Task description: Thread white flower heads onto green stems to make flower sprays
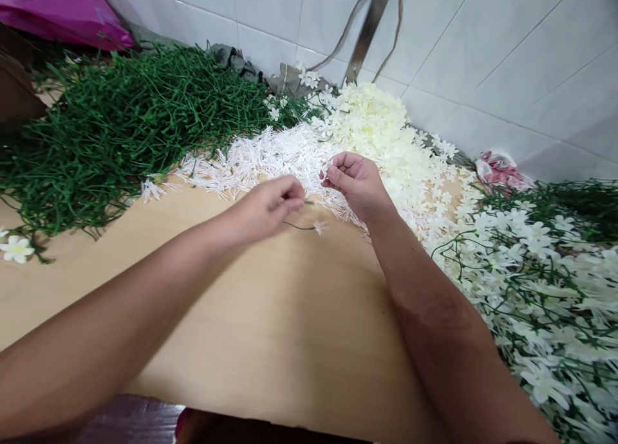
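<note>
My left hand (275, 207), slightly blurred, is closed on a thin green artificial flower stem (300, 226). A small white stamen piece (320, 227) shows at the stem's end, just above the cardboard. Thumb and fingertips are pinched together on my right hand (356, 181), and something small and whitish at their tips is too small to name. Behind both hands spreads a heap of white stamen pieces (284, 149). Cream and white artificial petals (374, 119) are piled just beyond my right hand.
A large mound of green stems (145, 109) lies at the left. Assembled white flowers (541, 289) are heaped on the right. Cardboard (251, 315) covers the work surface, with a tiled wall (483, 58) behind. A pink bag (62, 9) sits at the far left.
</note>
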`<state>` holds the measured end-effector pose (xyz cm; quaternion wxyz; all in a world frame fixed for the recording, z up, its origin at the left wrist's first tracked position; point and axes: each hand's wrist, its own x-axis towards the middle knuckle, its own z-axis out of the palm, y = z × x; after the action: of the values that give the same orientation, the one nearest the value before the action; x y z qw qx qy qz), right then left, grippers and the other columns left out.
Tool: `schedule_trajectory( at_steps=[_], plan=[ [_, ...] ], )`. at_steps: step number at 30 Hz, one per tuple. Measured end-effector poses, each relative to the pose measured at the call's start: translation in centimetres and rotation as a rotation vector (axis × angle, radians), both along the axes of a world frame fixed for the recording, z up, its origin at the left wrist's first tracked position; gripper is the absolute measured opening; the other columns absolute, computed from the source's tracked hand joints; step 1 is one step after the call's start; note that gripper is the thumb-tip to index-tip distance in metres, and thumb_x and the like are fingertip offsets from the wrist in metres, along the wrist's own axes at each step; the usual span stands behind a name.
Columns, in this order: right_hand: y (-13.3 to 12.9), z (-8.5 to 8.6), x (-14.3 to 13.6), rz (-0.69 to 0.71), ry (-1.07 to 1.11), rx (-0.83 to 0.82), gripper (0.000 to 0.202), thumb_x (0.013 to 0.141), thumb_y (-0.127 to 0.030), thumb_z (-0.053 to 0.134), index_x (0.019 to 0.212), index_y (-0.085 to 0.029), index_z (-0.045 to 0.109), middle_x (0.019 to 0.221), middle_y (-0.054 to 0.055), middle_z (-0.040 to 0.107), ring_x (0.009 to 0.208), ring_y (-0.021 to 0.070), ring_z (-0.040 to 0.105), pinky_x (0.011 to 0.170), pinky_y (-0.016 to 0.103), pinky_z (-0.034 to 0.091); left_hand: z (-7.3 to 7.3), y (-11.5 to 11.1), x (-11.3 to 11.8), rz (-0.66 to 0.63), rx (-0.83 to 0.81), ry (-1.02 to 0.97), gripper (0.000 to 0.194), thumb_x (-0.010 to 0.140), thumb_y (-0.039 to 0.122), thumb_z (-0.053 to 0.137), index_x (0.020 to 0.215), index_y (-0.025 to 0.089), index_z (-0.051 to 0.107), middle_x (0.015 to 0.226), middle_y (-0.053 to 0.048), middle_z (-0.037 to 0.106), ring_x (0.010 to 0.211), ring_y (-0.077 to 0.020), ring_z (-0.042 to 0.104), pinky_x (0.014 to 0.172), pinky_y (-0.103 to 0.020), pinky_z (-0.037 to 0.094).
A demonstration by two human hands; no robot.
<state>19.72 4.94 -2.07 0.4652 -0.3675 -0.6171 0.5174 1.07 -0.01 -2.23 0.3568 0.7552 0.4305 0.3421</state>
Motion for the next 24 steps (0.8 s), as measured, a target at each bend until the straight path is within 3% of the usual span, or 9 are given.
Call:
schedule_trajectory(
  at_steps=[3,7,12,24],
  plan=[
    [-0.6,-0.1,-0.9,0.058,0.021,-0.040,0.044,0.052,-0.050,0.081,0.069,-0.018,0.055,0.062,-0.004,0.057,0.059,0.0066,0.053,0.060,0.022,0.047,0.0,0.9,-0.4,0.159,-0.154,-0.238,0.006,0.076,0.019,0.054,0.080,0.015,0.055,0.064,0.003,0.049,0.058,-0.0093,0.042,0.058,-0.023,0.032],
    [-1.1,-0.7,-2.0,0.104,0.012,-0.108,0.047,0.048,-0.051,0.082,0.066,-0.017,0.056,0.057,-0.005,0.057,0.055,0.0055,0.051,0.054,0.020,0.043,-0.9,1.4,-0.1,0.210,-0.306,-0.324,0.007,0.073,0.019,0.059,0.076,0.013,0.058,0.059,0.004,0.049,0.053,-0.0069,0.039,0.053,-0.021,0.028],
    [-0.9,-1.6,-2.2,0.094,0.024,-0.160,0.046,0.049,-0.050,0.083,0.066,-0.016,0.056,0.058,-0.004,0.060,0.057,0.0059,0.055,0.058,0.020,0.045,-1.6,1.5,0.3,0.280,-0.397,-0.465,0.011,0.075,0.018,0.058,0.066,0.014,0.053,0.056,0.003,0.049,0.050,-0.0059,0.040,0.050,-0.020,0.027],
    [-0.7,-2.6,-2.1,0.083,0.009,-0.130,0.039,0.057,-0.046,0.079,0.069,-0.018,0.054,0.062,-0.004,0.060,0.061,0.0070,0.057,0.068,0.026,0.052,-1.5,1.8,0.1,0.272,-0.447,-0.467,0.011,0.074,0.013,0.059,0.065,0.013,0.053,0.051,0.005,0.049,0.047,-0.0054,0.041,0.049,-0.020,0.028]
  ],
)
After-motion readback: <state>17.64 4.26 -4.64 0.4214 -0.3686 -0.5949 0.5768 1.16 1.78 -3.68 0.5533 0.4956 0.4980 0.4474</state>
